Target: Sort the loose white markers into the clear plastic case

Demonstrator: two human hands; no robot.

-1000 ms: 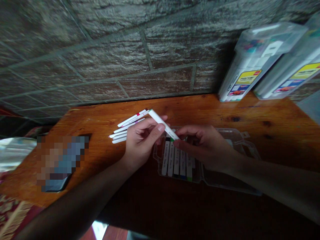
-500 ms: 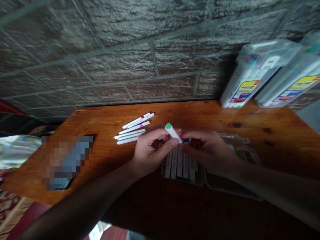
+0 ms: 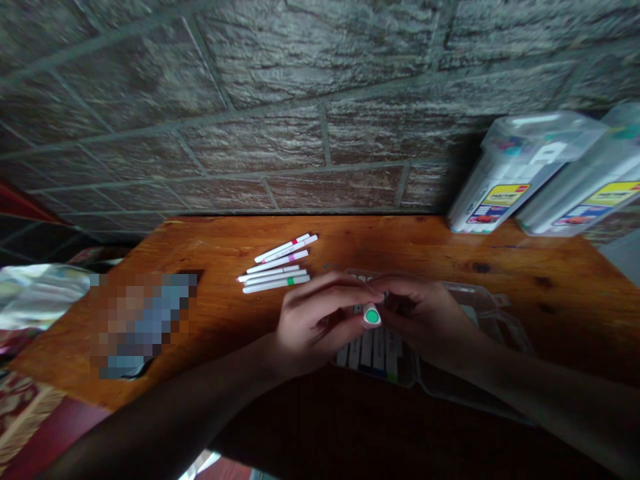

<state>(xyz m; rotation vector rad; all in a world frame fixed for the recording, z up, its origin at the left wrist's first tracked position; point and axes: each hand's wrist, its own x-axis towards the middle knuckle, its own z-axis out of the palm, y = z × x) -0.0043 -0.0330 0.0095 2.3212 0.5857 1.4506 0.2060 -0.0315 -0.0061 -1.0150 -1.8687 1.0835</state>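
My left hand (image 3: 315,323) is closed around a white marker (image 3: 372,316), whose green round end faces me. The rest of its body is foreshortened and mostly hidden by my fingers. My right hand (image 3: 430,310) meets it from the other side, fingertips pinched at the marker and touching the left fingers. Below both hands lies an open clear plastic case (image 3: 417,380), where several white markers (image 3: 379,350) rest side by side in its left half. To the left of my hands, several more white markers (image 3: 277,273) with coloured bands lie loose on the wooden table.
Two clear marker cases (image 3: 493,193) with yellow labels stand upright at the back right, against the stone-patterned wall (image 3: 300,133). A pixelated flat object (image 3: 145,327) lies on the table's left side. Crumpled light fabric or plastic (image 3: 40,297) is beyond the left edge.
The marker has tipped so that its green end turned down and towards me. My left fingers now stretch over it. The whole scene sits slightly lower and further right as the camera moved.
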